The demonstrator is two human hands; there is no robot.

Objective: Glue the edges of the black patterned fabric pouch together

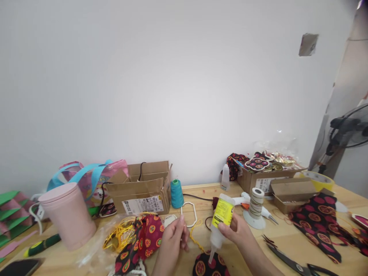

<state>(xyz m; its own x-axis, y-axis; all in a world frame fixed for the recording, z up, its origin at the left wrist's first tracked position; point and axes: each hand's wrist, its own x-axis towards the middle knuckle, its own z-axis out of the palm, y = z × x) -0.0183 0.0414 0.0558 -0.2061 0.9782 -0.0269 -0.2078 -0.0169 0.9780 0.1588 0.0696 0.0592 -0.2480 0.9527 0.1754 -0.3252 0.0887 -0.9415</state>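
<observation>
One pink tub point(67, 218) stands far left of the squeeze bottle point(222, 214). The left hand point(174, 234), just left of the bottle, is curled; I can't tell if it pinches anything. Under the bottle's tip lies round dark cloth point(203, 265). The right hand point(238, 232) grips the bottle; squeezing too hard could make a mess

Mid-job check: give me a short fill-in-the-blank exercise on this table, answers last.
1. The right hand holds a bottle with a ____ label.
2. The bottle's nozzle points ____, toward the patterned cloth.
3. In the picture, the pink jar stands to the ____ of the thread cone.

Missing words: yellow; down; left.
</observation>
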